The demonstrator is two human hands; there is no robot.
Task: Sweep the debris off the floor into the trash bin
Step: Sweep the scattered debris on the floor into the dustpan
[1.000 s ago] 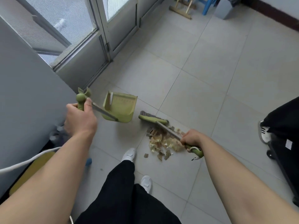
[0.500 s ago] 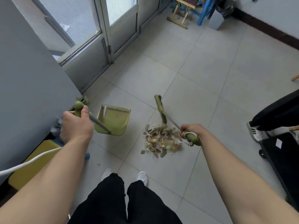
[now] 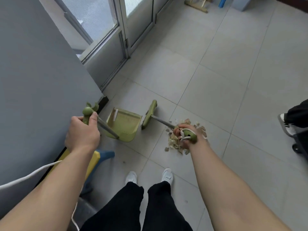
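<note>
My left hand [image 3: 82, 132] grips the green top of a long-handled green dustpan [image 3: 124, 125], whose pan rests on the floor tiles left of centre. My right hand [image 3: 186, 135] holds the green handle end of a small broom; the broom's green head [image 3: 149, 114] stands just right of the pan's open side. A pile of brownish paper debris [image 3: 176, 142] lies on the floor under and around my right hand, to the right of the broom head. No trash bin is recognisable in view.
A grey wall [image 3: 38, 72] and glass doors [image 3: 106, 19] close off the left and top. A yellow and blue object [image 3: 98, 157] sits by the wall. Another person's shoe [image 3: 285, 124] and a black wheeled item [image 3: 301, 142] are at the right edge. My feet [image 3: 150, 176] stand below the pile.
The broom head has swung from above the pile to the left, ending beside the dustpan's mouth. My right hand now hovers over the debris. The view has shifted, so the pile sits further right.
</note>
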